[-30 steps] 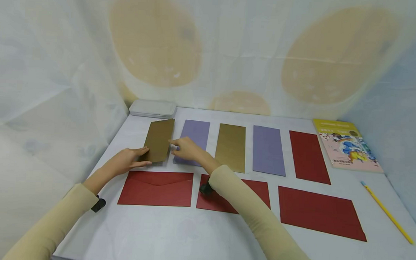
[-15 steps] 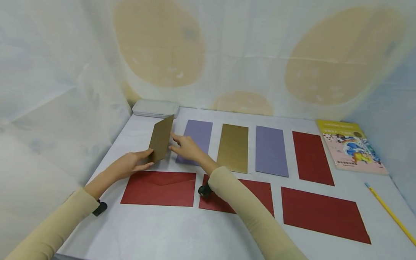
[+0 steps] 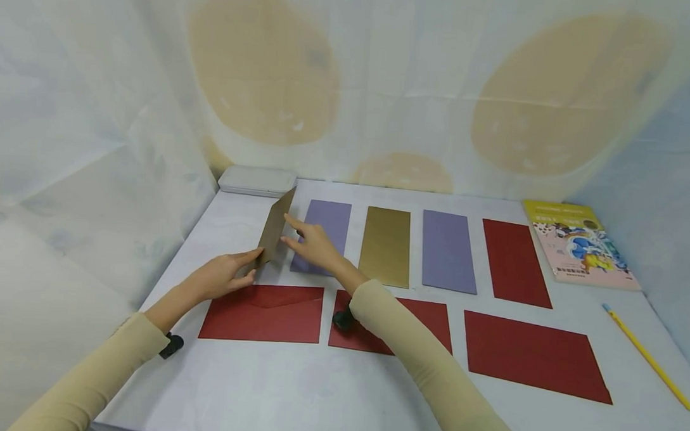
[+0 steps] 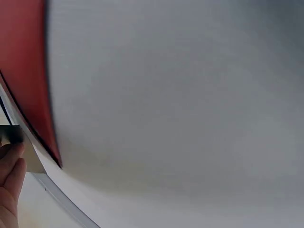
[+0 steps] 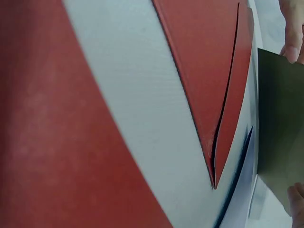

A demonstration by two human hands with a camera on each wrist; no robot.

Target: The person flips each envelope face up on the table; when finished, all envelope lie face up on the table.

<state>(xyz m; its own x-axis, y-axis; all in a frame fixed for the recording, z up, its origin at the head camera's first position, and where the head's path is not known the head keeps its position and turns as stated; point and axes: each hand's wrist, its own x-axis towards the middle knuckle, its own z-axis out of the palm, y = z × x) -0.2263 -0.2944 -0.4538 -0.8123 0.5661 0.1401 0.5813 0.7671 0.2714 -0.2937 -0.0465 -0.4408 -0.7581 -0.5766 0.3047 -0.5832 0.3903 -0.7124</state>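
Observation:
A gold card [image 3: 274, 229] stands tilted up on its long edge at the back left of the white table [image 3: 293, 391]. My left hand [image 3: 253, 263] pinches the card's near lower corner between thumb and fingers. My right hand [image 3: 285, 231] pinches its right edge with thumb and index finger. In the right wrist view the card [image 5: 280, 142] looks dark, with fingertips [image 5: 292, 33] at its edge. The left wrist view shows only fingers [image 4: 10, 183] at the frame's left edge.
Flat in the back row lie a purple card [image 3: 321, 234], a gold card [image 3: 386, 245], another purple card [image 3: 449, 251] and a red card [image 3: 514, 262]. Three red envelopes [image 3: 262, 304] lie in front. A grey tin [image 3: 257, 181], a book [image 3: 580, 243] and a yellow pencil [image 3: 645, 356] are near the edges.
The gold card has been raised from nearly flat to steeply on edge, its right side lifted. Both hands stayed on it and rose slightly.

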